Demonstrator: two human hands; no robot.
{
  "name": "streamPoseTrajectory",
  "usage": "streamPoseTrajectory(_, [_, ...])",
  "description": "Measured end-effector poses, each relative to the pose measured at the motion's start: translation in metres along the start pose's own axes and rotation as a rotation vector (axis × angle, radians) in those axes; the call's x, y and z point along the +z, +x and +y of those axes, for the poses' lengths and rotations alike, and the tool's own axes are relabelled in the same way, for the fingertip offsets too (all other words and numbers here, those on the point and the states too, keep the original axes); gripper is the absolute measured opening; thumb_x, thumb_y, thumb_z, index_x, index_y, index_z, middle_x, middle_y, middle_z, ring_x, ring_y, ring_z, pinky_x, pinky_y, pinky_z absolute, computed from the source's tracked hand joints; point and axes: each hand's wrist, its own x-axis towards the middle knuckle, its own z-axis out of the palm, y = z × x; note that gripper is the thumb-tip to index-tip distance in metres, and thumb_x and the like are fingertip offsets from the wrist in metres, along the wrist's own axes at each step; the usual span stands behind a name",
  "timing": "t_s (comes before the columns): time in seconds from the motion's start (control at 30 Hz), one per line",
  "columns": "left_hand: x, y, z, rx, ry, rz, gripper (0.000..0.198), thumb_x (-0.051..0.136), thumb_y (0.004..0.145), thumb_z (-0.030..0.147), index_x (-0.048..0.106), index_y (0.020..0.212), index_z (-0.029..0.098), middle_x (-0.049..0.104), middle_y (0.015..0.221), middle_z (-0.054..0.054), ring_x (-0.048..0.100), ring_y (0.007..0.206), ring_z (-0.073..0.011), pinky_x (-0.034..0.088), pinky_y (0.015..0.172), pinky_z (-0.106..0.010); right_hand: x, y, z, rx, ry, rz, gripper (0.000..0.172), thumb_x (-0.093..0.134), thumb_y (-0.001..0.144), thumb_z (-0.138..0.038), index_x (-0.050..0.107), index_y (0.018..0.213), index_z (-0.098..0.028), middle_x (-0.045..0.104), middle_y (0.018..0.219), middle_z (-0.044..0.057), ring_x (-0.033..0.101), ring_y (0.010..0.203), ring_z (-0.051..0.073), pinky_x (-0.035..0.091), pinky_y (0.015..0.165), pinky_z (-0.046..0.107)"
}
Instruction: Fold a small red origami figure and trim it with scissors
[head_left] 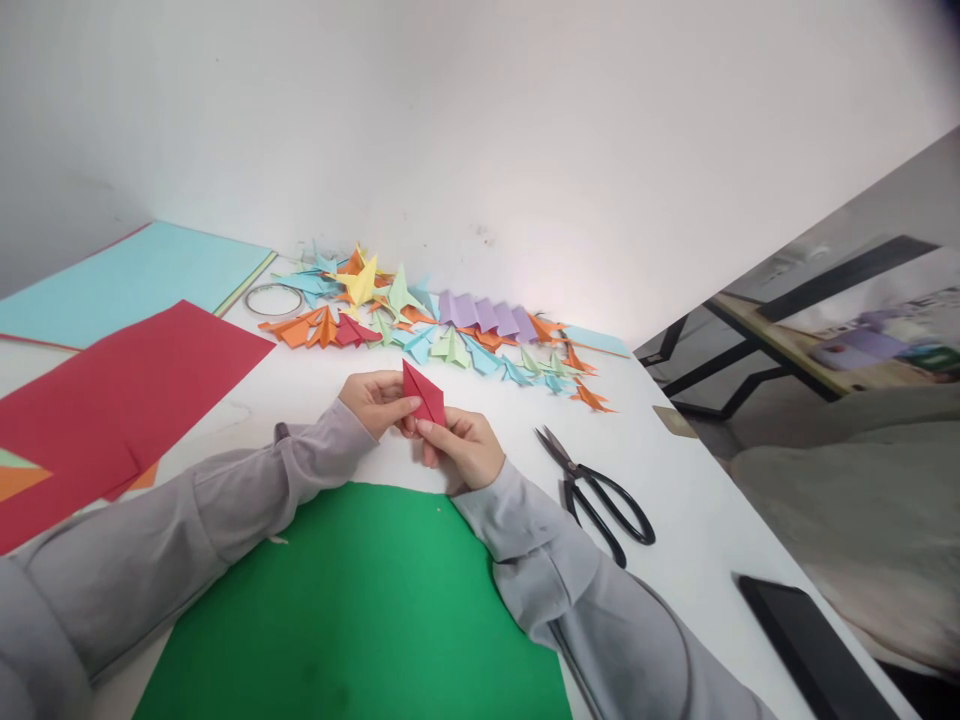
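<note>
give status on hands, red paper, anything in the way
Left hand and right hand: both gripping folded red paper. Held up, one corner pointing upward. Nothing blocking it; scissors lie apart, right of right hand.

Matt folded red paper [427, 393], metal scissor blades [564, 458], cloth sleeves [240, 505]

Apparent papercraft workroom: white table [686, 560] against bare wall [465, 130]; origami figures [484, 353] massed at 12 o'clock, scissors [576, 470] at 4, red paper [142, 390] at 9, second table [795, 341] at 3.
</note>
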Motion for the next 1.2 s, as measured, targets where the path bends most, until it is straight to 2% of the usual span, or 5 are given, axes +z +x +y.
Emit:
streamPoseTrajectory(0.2, [0.0013, -0.0011, -0.0033, 0.049, 0.098, 0.042, 0.027, 0.063, 0.07, 0.022, 0.067, 0.092, 0.008, 0.058, 0.049, 0.002, 0.053, 0.045, -0.0083, 0.046, 0.045, -0.021, -0.0016, 0.0012, 0.0025, -0.016, -0.004, 0.06, 0.038, 0.066, 0.065, -0.051, 0.057, 0.055, -0.015, 0.056, 0.041, -0.001, 0.046, 0.036, 0.008, 0.035, 0.04, 0.021])
streamPoseTrajectory(0.43, [0.0022, -0.0035, -0.0063, 0.206, 0.204, -0.083, 0.047, 0.058, 0.073, 0.022, 0.057, 0.119, 0.015, 0.059, 0.066, 0.0, 0.051, 0.048, -0.0073, 0.048, 0.047, -0.021, -0.0019, 0.0029, 0.0016, -0.004, 0.022, 0.111, 0.038, 0.067, 0.064, -0.052, 0.057, 0.055, -0.016, 0.055, 0.039, -0.001, 0.044, 0.033, 0.008, 0.034, 0.036, 0.02])
streamPoseTrajectory(0.57, [0.0013, -0.0059, -0.0078, 0.267, 0.279, -0.132, 0.039, 0.058, 0.073, 0.022, 0.063, 0.112, 0.017, 0.06, 0.091, -0.008, 0.055, 0.059, -0.0094, 0.049, 0.048, -0.022, -0.0021, 0.0044, 0.0015, -0.01, 0.065, 0.127, 0.042, 0.067, 0.062, -0.055, 0.054, 0.052, -0.016, 0.055, 0.039, -0.001, 0.044, 0.032, 0.007, 0.034, 0.035, 0.021])
streamPoseTrajectory(0.73, [-0.0028, -0.0053, -0.0093, 0.275, 0.358, -0.224, 0.035, 0.048, 0.083, 0.031, 0.065, 0.108, 0.014, 0.059, 0.076, -0.006, 0.056, 0.059, -0.0104, 0.047, 0.05, -0.022, -0.0054, 0.0044, 0.0032, -0.03, 0.091, 0.054, 0.038, 0.069, 0.062, -0.051, 0.059, 0.056, -0.015, 0.057, 0.042, 0.0, 0.047, 0.035, 0.008, 0.036, 0.037, 0.021])
streamPoseTrajectory(1.2, [0.0011, -0.0044, -0.0048, 0.244, 0.395, -0.095, 0.035, 0.051, 0.079, 0.034, 0.068, 0.103, 0.014, 0.06, 0.075, -0.007, 0.056, 0.061, -0.0117, 0.043, 0.043, -0.019, -0.0069, 0.0045, 0.0015, 0.015, 0.121, 0.041, 0.04, 0.065, 0.065, -0.054, 0.062, 0.064, -0.014, 0.061, 0.045, 0.001, 0.049, 0.033, 0.009, 0.033, 0.035, 0.021])
